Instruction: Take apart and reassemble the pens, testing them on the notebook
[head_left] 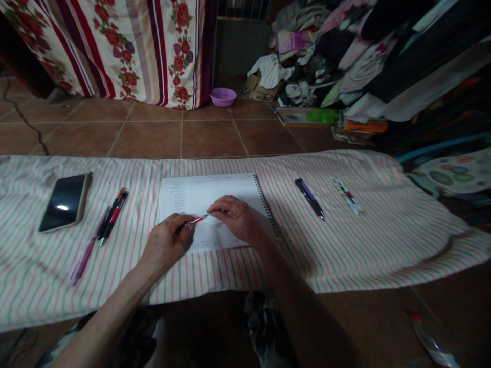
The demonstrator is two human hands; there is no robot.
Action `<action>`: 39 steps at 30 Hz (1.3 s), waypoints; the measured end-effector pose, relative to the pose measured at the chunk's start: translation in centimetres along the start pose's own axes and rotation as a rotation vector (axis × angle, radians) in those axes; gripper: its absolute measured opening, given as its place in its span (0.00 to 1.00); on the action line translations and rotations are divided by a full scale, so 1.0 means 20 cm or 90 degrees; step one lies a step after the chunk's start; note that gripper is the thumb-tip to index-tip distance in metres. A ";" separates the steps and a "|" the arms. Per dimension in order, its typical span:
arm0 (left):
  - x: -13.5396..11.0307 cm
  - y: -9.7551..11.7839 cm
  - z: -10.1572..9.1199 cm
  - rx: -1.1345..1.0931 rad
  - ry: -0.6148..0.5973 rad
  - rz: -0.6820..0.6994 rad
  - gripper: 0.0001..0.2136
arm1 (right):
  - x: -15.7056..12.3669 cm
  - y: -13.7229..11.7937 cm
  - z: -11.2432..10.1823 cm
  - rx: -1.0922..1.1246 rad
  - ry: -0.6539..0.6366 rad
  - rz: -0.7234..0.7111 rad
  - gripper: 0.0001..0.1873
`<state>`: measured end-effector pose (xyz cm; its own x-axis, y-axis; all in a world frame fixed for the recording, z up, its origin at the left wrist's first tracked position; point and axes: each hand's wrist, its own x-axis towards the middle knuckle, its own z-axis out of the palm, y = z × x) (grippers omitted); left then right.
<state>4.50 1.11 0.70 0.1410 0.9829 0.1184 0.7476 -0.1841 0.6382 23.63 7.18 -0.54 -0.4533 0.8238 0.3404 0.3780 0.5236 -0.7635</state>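
Observation:
Over the open spiral notebook (215, 189), my left hand (166, 243) closes round the dark end of a slim pen (198, 220) with a red section. My right hand (236, 217) pinches the pen's thin silvery other end between thumb and fingertips. The pen lies slantwise between both hands, above the white page. Whether the pen is whole or taken apart is too small to tell. Printed lines and a table run along the page's left and lower edges. The spiral binding is on the right side.
A striped cloth (245, 271) covers the low table. Left lie a phone (64, 202), a pink pen (90, 248) and red-and-black pens (114, 217). Right lie a purple-and-black pen (310, 198) and a white patterned pen (346, 195). A purple basin (223, 97) stands on the floor.

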 end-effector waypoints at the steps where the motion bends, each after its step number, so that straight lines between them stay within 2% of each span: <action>1: 0.00 0.00 0.00 0.003 0.000 0.004 0.12 | 0.00 0.00 0.00 -0.001 0.000 -0.002 0.05; 9: 0.00 0.00 0.01 0.022 0.004 0.018 0.12 | -0.02 0.01 0.03 0.021 -0.010 0.048 0.16; 20: 0.00 0.00 0.01 0.013 -0.009 0.023 0.12 | -0.02 0.00 0.04 0.026 -0.013 0.052 0.15; 26: 0.01 0.00 0.01 -0.020 -0.007 -0.001 0.11 | -0.02 0.00 0.04 0.055 0.002 0.076 0.14; 32: 0.01 -0.02 0.03 -0.058 -0.001 -0.021 0.12 | -0.01 -0.01 0.02 0.076 0.014 0.060 0.15; 35: 0.01 -0.03 0.03 -0.061 0.002 -0.033 0.12 | -0.01 0.01 0.00 0.066 0.061 0.068 0.12; 39: 0.01 -0.04 0.03 -0.058 0.001 -0.038 0.12 | 0.00 0.05 -0.05 -0.027 0.200 0.117 0.08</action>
<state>4.37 1.41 -0.29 0.0969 0.9922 0.0788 0.6922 -0.1241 0.7109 24.87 7.87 -0.78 -0.1069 0.9280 0.3570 0.4657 0.3639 -0.8066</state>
